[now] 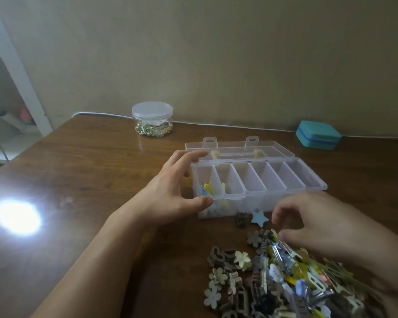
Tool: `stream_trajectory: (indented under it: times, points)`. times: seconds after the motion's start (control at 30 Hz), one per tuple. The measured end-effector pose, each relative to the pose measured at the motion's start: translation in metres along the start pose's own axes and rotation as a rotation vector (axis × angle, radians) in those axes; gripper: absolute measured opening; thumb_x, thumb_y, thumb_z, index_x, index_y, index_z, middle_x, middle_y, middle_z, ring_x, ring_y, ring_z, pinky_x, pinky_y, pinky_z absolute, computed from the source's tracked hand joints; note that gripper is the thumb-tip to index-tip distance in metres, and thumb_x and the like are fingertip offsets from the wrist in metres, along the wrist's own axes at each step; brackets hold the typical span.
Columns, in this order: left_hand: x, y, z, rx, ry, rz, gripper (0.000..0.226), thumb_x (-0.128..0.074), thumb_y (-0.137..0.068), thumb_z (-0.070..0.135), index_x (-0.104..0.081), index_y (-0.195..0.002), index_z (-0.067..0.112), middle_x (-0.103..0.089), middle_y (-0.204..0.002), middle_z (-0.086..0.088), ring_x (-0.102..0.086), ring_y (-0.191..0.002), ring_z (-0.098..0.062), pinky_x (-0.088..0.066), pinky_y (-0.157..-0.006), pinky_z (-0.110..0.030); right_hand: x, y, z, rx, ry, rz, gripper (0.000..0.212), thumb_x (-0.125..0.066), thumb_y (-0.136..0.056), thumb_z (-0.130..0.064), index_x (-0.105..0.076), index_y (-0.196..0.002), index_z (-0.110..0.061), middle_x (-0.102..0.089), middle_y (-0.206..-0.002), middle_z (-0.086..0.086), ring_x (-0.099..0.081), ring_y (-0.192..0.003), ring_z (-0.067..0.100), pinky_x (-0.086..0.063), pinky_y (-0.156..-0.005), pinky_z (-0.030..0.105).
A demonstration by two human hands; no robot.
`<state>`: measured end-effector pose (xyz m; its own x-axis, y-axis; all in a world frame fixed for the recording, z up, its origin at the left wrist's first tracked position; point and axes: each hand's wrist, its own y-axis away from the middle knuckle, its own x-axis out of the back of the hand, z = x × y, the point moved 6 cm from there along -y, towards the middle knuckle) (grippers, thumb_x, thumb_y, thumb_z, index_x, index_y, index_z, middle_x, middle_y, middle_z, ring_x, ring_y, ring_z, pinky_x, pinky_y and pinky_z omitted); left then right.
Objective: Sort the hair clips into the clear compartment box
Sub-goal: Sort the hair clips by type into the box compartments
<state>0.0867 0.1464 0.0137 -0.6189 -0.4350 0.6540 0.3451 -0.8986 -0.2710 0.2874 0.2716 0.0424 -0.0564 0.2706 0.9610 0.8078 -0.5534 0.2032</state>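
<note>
Table [101, 171] carries the open clear box [308, 180], lid laid back, a few clips in its left-end compartment; left hand [170, 187] braces that end, fingers spread, thumb on the front rim. Clip pile [274, 278] lies in front of the box, right hand [336, 235] over it, fingers curled, blurred; grip cannot be told. Clips look light, stiff, slick plastic: pinch one by its body.
</note>
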Motion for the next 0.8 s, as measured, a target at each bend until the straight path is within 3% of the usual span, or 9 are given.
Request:
stream_trajectory:
  times: [0.13, 0.27, 0.4, 0.5, 0.6, 0.7, 0.8]
  points:
    - [-0.001, 0.000, -0.003, 0.002, -0.002, 0.001, 0.081, -0.067, -0.069, 0.058, -0.030, -0.141, 0.050, -0.030, -0.133, 0.027, -0.043, -0.112, 0.003, -0.040, -0.084, -0.007, -0.013, 0.000, -0.006, 0.033, 0.076, -0.115, 0.025, -0.069, -0.082, -0.035, -0.057, -0.102, -0.044, -0.067, -0.081, -0.013, -0.061, -0.074, 0.001, -0.053, -0.068, 0.024]
    - [-0.001, 0.000, -0.002, 0.006, -0.008, 0.002, 0.082, -0.069, -0.070, 0.055, -0.030, -0.142, 0.048, -0.030, -0.134, 0.025, -0.043, -0.112, 0.001, -0.041, -0.085, -0.011, -0.013, -0.002, -0.003, 0.060, 0.039, -0.106, 0.023, -0.065, -0.083, -0.026, -0.057, -0.096, -0.043, -0.066, -0.080, -0.012, -0.062, -0.074, 0.002, -0.053, -0.068, 0.025]
    - [0.000, 0.000, -0.001, -0.003, -0.001, 0.006, 0.082, -0.068, -0.069, 0.055, -0.031, -0.141, 0.048, -0.031, -0.133, 0.025, -0.043, -0.112, 0.001, -0.041, -0.086, -0.011, 0.014, 0.000, -0.009, 0.109, -0.291, -0.059, 0.024, -0.072, -0.083, -0.018, -0.063, -0.093, -0.038, -0.069, -0.084, -0.006, -0.064, -0.066, -0.004, -0.052, -0.057, 0.017]
    - [-0.001, -0.001, 0.000, 0.006, 0.005, -0.002, 0.082, -0.068, -0.069, 0.055, -0.030, -0.141, 0.048, -0.031, -0.134, 0.025, -0.042, -0.112, 0.002, -0.041, -0.085, -0.009, 0.043, -0.015, -0.024, 0.175, -0.525, 0.062, 0.025, -0.077, -0.078, -0.017, -0.066, -0.092, -0.034, -0.073, -0.085, -0.008, -0.065, -0.057, 0.004, -0.052, -0.053, 0.019]
    - [-0.001, -0.001, -0.002, 0.019, 0.005, -0.010, 0.083, -0.069, -0.070, 0.053, -0.029, -0.142, 0.047, -0.030, -0.134, 0.025, -0.042, -0.114, 0.002, -0.040, -0.084, -0.010, 0.050, -0.041, -0.037, 0.171, -0.692, 0.125, 0.021, -0.077, -0.080, -0.013, -0.067, -0.094, -0.025, -0.075, -0.081, 0.002, -0.048, -0.044, 0.007, -0.041, -0.044, 0.021]
    - [-0.001, -0.001, -0.002, 0.024, 0.001, -0.011, 0.084, -0.069, -0.070, 0.054, -0.028, -0.143, 0.046, -0.030, -0.136, 0.023, -0.042, -0.115, 0.000, -0.041, -0.085, -0.012, 0.044, -0.060, -0.037, 0.141, -0.641, 0.192, 0.017, -0.075, -0.082, -0.024, -0.067, -0.097, -0.025, -0.074, -0.078, 0.000, -0.049, -0.045, 0.006, -0.043, -0.047, 0.024]
    - [-0.001, 0.000, -0.002, 0.013, 0.006, -0.005, 0.083, -0.070, -0.070, 0.053, -0.029, -0.142, 0.047, -0.031, -0.135, 0.024, -0.042, -0.113, 0.003, -0.042, -0.084, -0.011, 0.055, -0.045, -0.028, 0.174, -0.450, 0.429, 0.012, -0.072, -0.084, -0.031, -0.066, -0.094, -0.032, -0.069, -0.085, -0.010, -0.059, -0.065, -0.003, -0.043, -0.059, 0.017]
